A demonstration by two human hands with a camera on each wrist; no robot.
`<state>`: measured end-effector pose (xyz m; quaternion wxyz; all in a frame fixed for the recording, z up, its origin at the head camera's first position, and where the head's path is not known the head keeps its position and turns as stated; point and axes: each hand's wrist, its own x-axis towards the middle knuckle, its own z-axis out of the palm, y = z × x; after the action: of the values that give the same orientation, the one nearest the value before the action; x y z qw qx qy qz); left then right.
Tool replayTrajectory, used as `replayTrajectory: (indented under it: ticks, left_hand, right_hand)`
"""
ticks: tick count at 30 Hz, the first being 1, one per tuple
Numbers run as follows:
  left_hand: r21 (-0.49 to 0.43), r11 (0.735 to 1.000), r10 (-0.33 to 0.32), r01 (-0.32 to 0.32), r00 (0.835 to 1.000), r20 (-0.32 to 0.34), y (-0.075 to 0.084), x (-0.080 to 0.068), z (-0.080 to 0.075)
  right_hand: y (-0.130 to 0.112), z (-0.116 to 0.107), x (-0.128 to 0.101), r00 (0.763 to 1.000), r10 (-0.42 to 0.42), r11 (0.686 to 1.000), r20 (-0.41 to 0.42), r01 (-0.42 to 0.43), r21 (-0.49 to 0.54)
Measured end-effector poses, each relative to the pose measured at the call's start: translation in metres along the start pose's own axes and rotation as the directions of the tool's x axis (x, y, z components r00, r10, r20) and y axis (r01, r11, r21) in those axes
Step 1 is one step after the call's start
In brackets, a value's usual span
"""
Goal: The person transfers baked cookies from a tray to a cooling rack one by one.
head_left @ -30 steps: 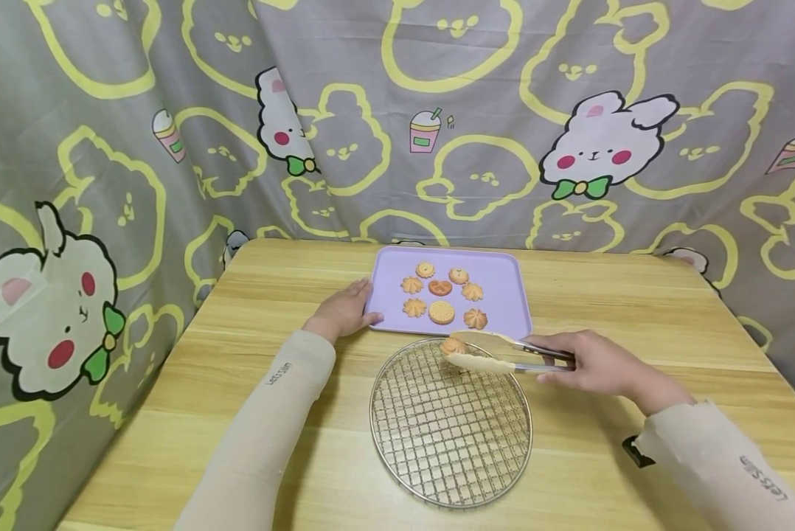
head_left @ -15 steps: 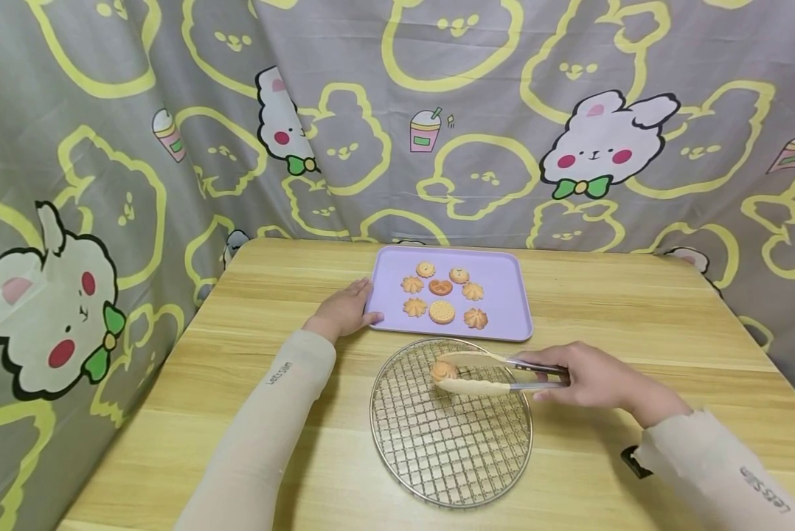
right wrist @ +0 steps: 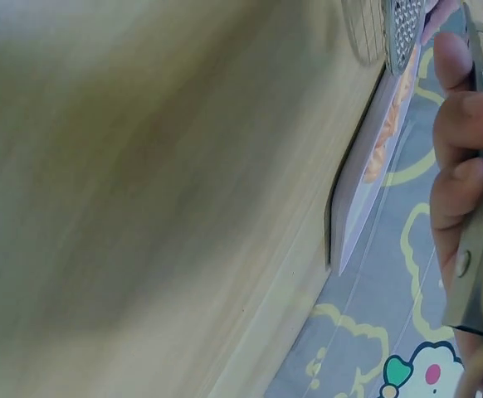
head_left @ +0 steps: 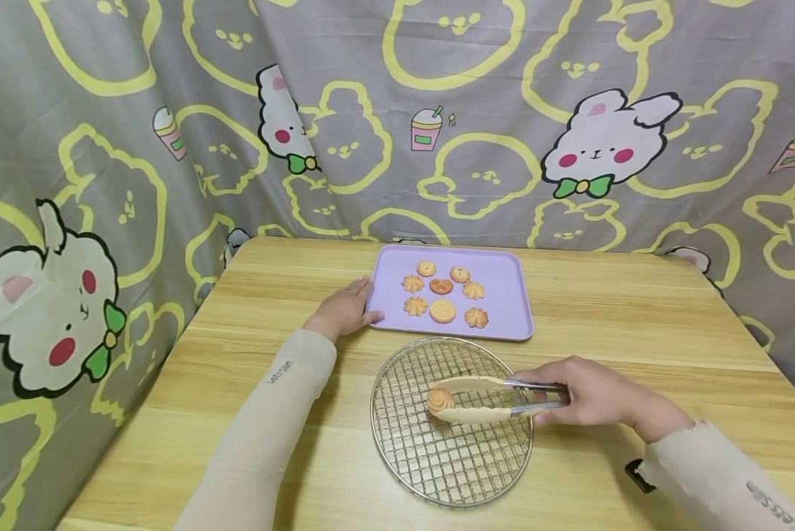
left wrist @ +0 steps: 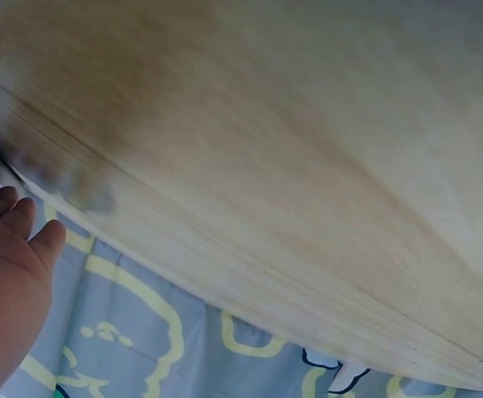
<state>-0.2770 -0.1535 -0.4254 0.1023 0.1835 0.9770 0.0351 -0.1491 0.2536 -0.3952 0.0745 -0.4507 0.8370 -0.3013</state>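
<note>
My right hand (head_left: pixel 599 392) grips metal tongs (head_left: pixel 537 386) with cream-coloured tips; in the right wrist view its fingers (right wrist: pixel 465 120) curl round the handle. Between the tong tips is a swirled cookie (head_left: pixel 440 401), over the left-middle part of a round wire rack (head_left: pixel 460 468). At the left edge of a purple tray (head_left: pixel 504 276), my left hand (head_left: pixel 346 308) rests with its fingers extended and thumb at the near left corner. On the tray lie several cookies, among them a round dotted one (head_left: pixel 442 311) and a darker heart-shaped one (head_left: pixel 441 287).
The tray stands at the back of the wooden table (head_left: pixel 238 369), just behind the rack. A grey patterned curtain (head_left: pixel 371 110) hangs behind and to the left. A small black object (head_left: pixel 639 476) shows at the right sleeve.
My right hand has brought the tongs and cookie toward me, from the rack's far rim to near its middle. My left hand stays at the tray's edge.
</note>
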Motion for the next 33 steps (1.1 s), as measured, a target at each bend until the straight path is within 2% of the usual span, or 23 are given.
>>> replayTrajectory:
  ticks: [9, 13, 20, 29, 33]
  left_hand:
    - [0.003, 1.000, 0.004, -0.004, 1.000, 0.000, -0.001, 0.000, 0.000]
    - [0.003, 1.000, 0.005, -0.005, 1.000, 0.000, 0.000, 0.000, -0.001]
    - [-0.004, 1.000, 0.009, -0.009, 1.000, -0.002, 0.000, -0.001, -0.001]
    - [-0.004, 1.000, 0.004, -0.004, 1.000, -0.002, 0.000, -0.001, 0.000]
    - [-0.008, 1.000, 0.007, -0.007, 1.000, -0.004, 0.000, 0.000, 0.001]
  right_hand:
    - [-0.006, 0.004, -0.002, 0.998, -0.055, 0.999, 0.025, 0.055, 0.002]
    - [-0.007, 0.006, -0.004, 0.998, -0.052, 0.998, 0.045, 0.051, 0.019]
    - [-0.008, 0.009, -0.006, 0.996, -0.064, 0.998, 0.065, 0.065, -0.014]
    - [-0.009, 0.012, -0.006, 0.990, -0.115, 0.993, 0.078, 0.112, 0.037]
    - [-0.010, 0.013, -0.006, 0.990, -0.106, 0.993, 0.093, 0.101, 0.053]
